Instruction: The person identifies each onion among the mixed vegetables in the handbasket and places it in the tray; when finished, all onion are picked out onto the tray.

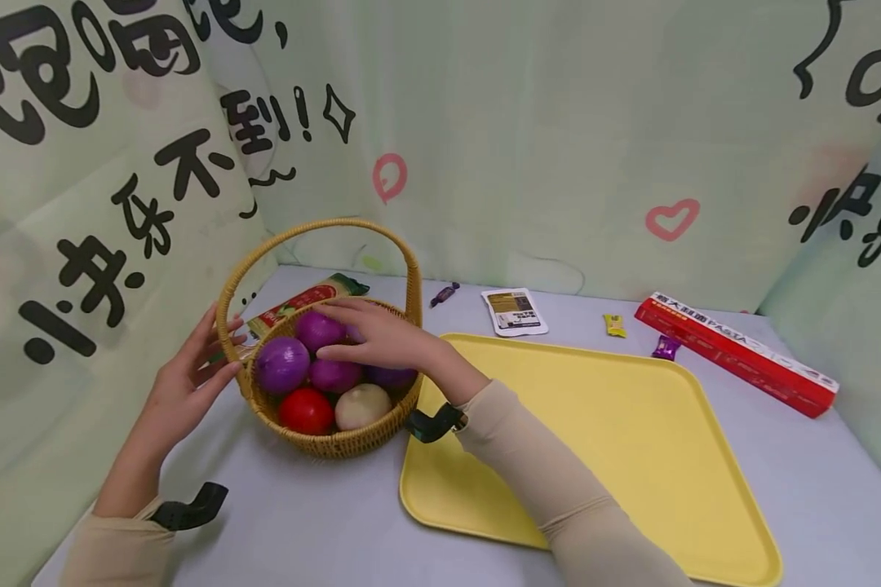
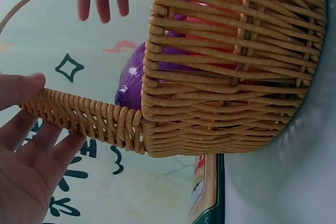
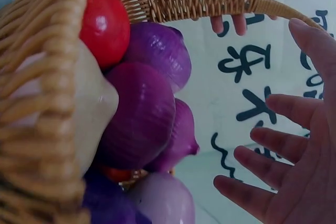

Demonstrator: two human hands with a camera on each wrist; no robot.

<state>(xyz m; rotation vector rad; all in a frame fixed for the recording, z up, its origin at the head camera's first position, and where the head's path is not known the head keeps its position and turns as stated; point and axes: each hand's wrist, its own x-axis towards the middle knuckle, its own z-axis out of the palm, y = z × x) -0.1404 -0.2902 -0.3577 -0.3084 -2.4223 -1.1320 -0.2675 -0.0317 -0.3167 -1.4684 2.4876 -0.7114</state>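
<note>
A wicker basket (image 1: 338, 444) with an arched handle (image 1: 341, 222) stands on the table and holds several purple onions (image 1: 282, 364), a red tomato (image 1: 306, 411) and a whitish onion (image 1: 363, 406). My left hand (image 1: 183, 399) holds the handle's left side near the rim, its thumb on one face and fingers on the other, as the left wrist view shows. Over the basket, my right hand (image 1: 378, 336) hovers with spread fingers and nothing in its grasp. In the right wrist view a gap separates its fingers from the purple onion (image 3: 139, 114).
A yellow tray (image 1: 595, 432) lies right of the basket, under my right forearm. Behind stand a green-and-red packet (image 1: 294, 306), a white pouch (image 1: 515, 312), wrapped candies including a yellow one (image 1: 614, 325), and a long red pasta box (image 1: 737, 355). Printed curtains (image 1: 521, 163) enclose the table.
</note>
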